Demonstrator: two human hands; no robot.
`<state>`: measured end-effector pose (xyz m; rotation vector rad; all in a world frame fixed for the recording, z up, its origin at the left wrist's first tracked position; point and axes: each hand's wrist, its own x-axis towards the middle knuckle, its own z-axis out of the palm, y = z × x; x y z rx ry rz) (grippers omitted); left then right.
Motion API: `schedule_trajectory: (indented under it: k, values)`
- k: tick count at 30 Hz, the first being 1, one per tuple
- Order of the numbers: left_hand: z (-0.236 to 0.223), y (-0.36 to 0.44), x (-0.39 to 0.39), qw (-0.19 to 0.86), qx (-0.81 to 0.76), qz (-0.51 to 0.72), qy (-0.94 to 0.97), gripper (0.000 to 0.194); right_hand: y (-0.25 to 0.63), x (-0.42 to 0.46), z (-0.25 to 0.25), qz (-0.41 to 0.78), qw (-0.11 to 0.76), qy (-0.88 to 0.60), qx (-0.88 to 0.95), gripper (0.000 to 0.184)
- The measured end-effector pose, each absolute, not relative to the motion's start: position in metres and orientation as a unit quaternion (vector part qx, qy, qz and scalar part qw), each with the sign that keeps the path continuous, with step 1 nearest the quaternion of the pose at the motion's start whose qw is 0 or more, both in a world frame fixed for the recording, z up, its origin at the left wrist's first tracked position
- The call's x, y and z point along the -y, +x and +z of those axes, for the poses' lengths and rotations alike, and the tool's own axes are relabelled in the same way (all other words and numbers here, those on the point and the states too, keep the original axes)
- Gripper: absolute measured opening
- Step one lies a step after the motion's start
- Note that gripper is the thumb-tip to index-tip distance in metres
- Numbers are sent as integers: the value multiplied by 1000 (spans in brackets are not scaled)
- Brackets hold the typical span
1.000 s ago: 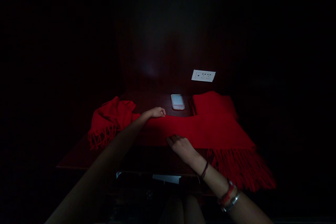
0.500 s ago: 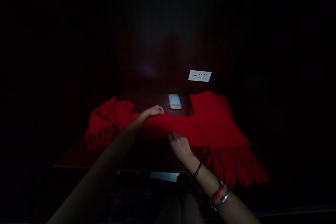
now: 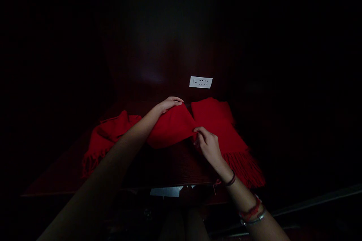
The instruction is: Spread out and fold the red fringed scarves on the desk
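Observation:
A red scarf (image 3: pixel 172 128) with fringed ends lies across a dark wooden table (image 3: pixel 169 165). My left hand (image 3: pixel 171 103) grips its far edge near the middle, and my right hand (image 3: pixel 207 143) pinches the near edge further right. Between my hands the cloth is lifted and stretched slantwise. On the right the scarf lies in flat layers, its fringe hanging toward the table's front. The left end is bunched up, partly hidden behind my left forearm. My right wrist carries a dark band and bracelets.
A white socket panel (image 3: pixel 200 82) is set in the dark wall behind the table. Below the table's front edge a pale flat piece (image 3: pixel 165 191) shows. My legs are under the table, and the surroundings are very dark.
Both hands have moved up and away from me, lifting the scarf's middle and drawing it toward the right-hand layers. The phone seen earlier is now hidden. The view has shifted slightly right.

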<state>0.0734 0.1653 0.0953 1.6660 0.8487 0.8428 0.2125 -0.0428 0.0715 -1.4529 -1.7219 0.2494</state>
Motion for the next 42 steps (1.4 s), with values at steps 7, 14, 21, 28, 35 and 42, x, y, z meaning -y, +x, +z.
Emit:
schedule_trajectory:
  k: [7, 14, 21, 28, 35, 42]
  values:
    - [112, 163, -159, 527, -315, 327, 719, 20, 277, 58, 72, 233, 554, -566, 564, 16]
    - [103, 251, -151, 497, -308, 297, 755, 20, 348, 67, 58, 233, 595, -583, 501, 14]
    - [79, 301, -154, 458, -331, 250, 786, 19, 387, 69, 21, 146, 509, -695, 486, 14]
    - [61, 324, -159, 406, -332, 215, 824, 23, 402, 66, 1, 44, 467, -745, 474, 17]
    - [41, 331, -162, 309, -328, 189, 873, 19, 404, 64, -8, 17, 412, -752, 514, 15]
    - [52, 317, -149, 199, -290, 215, 911, 27, 400, 72, 3, -28, 341, -772, 535, 18]
